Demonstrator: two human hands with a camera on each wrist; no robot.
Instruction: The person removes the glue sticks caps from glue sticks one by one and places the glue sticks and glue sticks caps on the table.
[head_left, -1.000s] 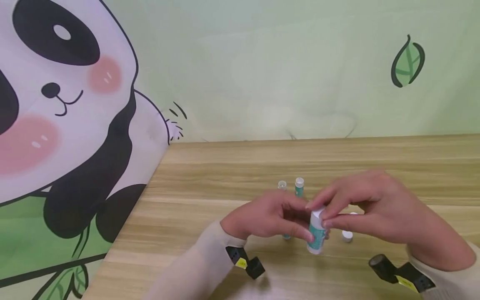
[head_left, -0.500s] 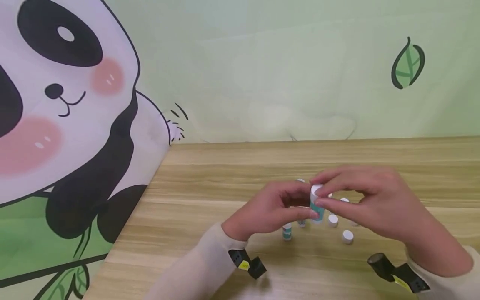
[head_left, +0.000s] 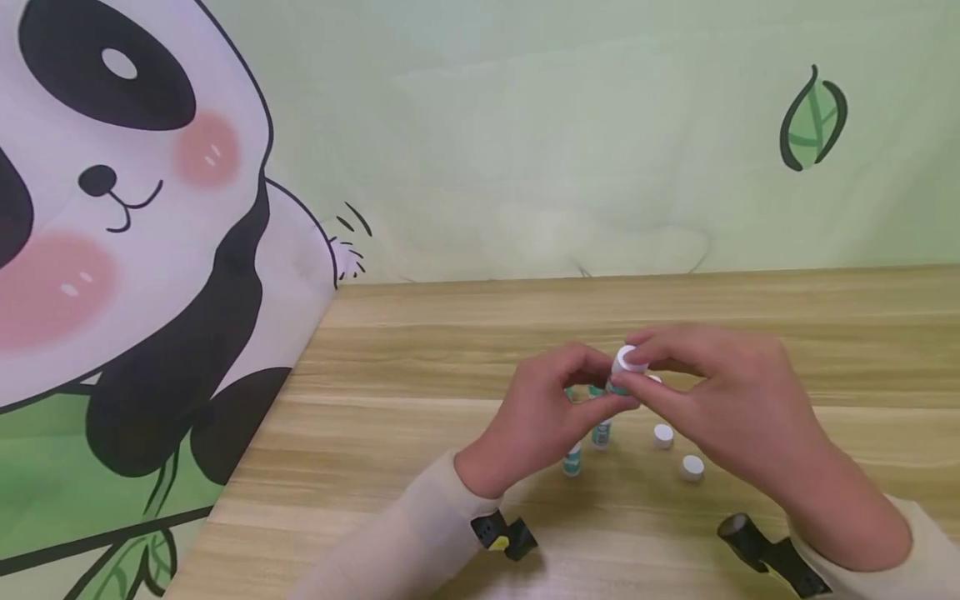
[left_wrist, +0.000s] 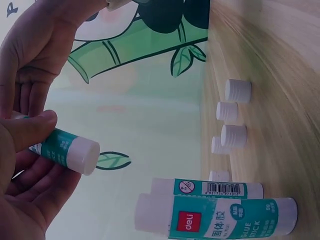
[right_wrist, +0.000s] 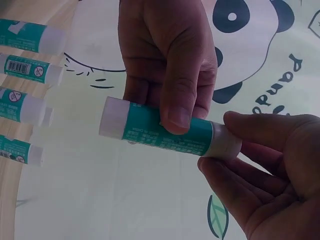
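Both hands hold one glue stick (right_wrist: 167,131) with a teal label, up over the table. My left hand (head_left: 536,421) grips its labelled body between thumb and fingers. My right hand (head_left: 727,396) pinches the white cap (right_wrist: 225,143) at its upper end with thumb and fingertips. In the left wrist view the white base (left_wrist: 85,156) of the stick sticks out past the left fingers. Below and beyond the left hand, several more glue sticks (left_wrist: 225,217) stand upright on the table, partly hidden by that hand in the head view.
Several loose white caps (head_left: 692,468) lie on the wood-grain table (head_left: 420,350), to the right of the standing sticks and partly under the right hand. A green backdrop (head_left: 525,150) with a panda drawing (head_left: 172,192) rises behind and left of the table.
Both hands have lifted the glue stick up and away from the table's front, and it has tilted so its top faces the head camera more. The grips stay on it.
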